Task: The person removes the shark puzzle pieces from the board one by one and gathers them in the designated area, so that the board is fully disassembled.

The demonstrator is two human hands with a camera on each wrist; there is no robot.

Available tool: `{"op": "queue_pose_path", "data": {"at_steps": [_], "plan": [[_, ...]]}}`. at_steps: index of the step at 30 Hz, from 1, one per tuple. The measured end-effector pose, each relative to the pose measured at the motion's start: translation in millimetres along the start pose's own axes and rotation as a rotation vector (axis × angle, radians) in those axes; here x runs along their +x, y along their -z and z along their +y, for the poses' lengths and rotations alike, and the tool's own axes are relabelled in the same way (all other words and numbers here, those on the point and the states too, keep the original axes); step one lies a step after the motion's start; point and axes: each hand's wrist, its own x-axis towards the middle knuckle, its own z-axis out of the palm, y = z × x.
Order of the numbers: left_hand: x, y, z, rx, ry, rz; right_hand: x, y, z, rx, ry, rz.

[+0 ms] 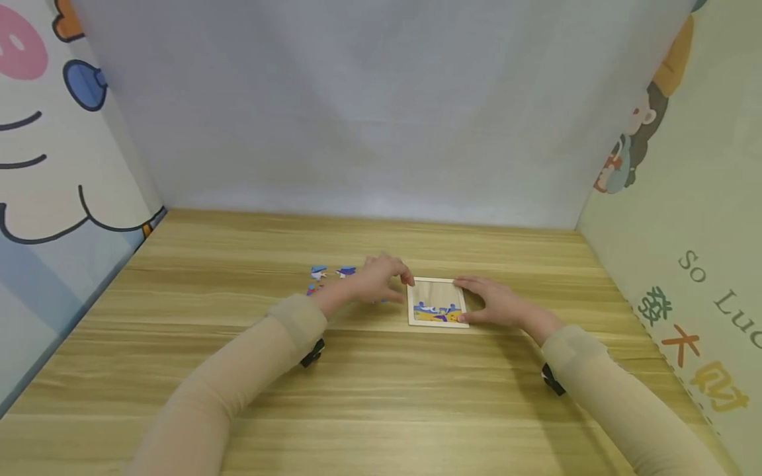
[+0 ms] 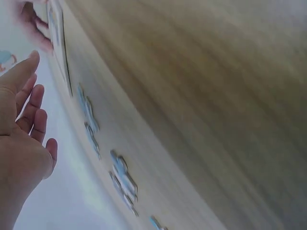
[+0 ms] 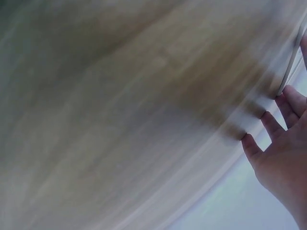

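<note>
A small square jigsaw puzzle frame (image 1: 436, 281) with a pale wooden rim lies on the table. Blue and yellow puzzle pieces (image 1: 437, 313) fill its lower part, and bare board shows above them. My right hand (image 1: 495, 303) spans the frame's right side, thumb at the lower corner and fingers at the upper one; in the right wrist view, other fingertips (image 3: 245, 137) touch the tabletop. By the frame's left edge hovers my left hand (image 1: 376, 279), fingers loosely bent and nothing seen in them. Loose puzzle pieces (image 1: 318, 272) lie left of it, partly hidden by the hand.
The wood-grain table (image 1: 381, 410) runs back to a pale curtain (image 1: 369, 119). Printed panels stand at the left (image 1: 53, 165) and right (image 1: 684, 264). Several loose pieces (image 2: 123, 175) lie flat in the left wrist view.
</note>
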Motion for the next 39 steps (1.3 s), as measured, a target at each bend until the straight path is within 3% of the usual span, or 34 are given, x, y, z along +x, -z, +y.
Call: {"op": "queue_pose_path", "data": {"at_steps": [9, 17, 32, 39], "plan": [[5.7, -17.4, 13.1, 0.062, 0.005, -0.046, 3.1, -1.9, 0.1, -0.017, 0.025, 0.013], [5.5, -26.1, 9.0, 0.121, 0.009, -0.079, 4.3, -3.0, 0.5, -0.049, 0.053, 0.019], [2.8, -24.9, 14.8, 0.038, 0.069, -0.095, 5.9, -1.0, -4.8, 0.015, 0.151, 0.038], [2.5, -23.8, 15.2, 0.031, 0.076, -0.112, 13.5, -4.0, -13.1, -0.040, 0.071, 0.048]]}}
